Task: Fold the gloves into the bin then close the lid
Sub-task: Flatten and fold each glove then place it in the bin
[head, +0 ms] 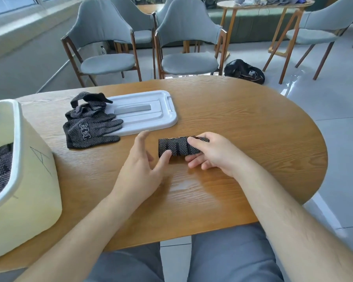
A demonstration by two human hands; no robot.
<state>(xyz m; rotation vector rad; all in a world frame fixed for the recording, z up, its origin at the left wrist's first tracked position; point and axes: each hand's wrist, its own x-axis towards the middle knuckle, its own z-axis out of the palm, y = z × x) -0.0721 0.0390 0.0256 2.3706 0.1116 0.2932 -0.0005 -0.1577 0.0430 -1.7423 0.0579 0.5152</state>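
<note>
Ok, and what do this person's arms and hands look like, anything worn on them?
Both arms are bare from the bottom edge of the view up to the hands: no sleeves show. The left hand and the right hand wear no gloves, rings, watch or wristband that I can see. Fingernails look short and unpainted. Grey trousers cover the lap below the table edge.

Oval wooden desk (243,110) near. Grey chairs (189,37) far, second table (253,7) far right. Window (10,5) far left. Glossy pale floor (334,102).
</note>
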